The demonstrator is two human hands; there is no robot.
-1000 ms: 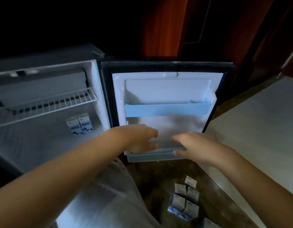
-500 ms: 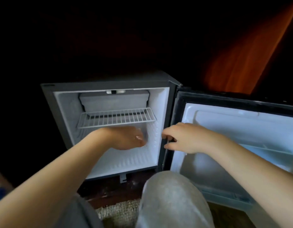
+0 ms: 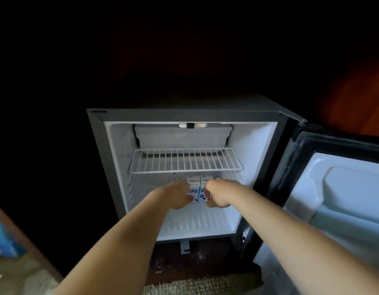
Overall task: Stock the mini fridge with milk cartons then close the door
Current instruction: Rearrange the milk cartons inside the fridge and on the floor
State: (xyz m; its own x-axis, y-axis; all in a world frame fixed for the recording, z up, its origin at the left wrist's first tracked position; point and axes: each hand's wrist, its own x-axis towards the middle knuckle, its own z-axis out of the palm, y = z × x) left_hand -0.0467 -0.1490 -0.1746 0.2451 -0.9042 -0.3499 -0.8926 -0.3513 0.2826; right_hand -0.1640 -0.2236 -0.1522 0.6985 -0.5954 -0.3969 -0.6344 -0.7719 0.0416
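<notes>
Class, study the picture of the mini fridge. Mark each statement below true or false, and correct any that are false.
1. The fridge door is shut. False: it stands open, swung out to the right.
2. Two milk cartons stand side by side inside the fridge. True.
3. The milk cartons sit on top of the wire shelf. False: they stand below it, on the fridge floor.
4. Only one hand reaches into the fridge. False: the left hand and the right hand are both at the cartons.
5. The right hand holds the carton on the right. True.
</notes>
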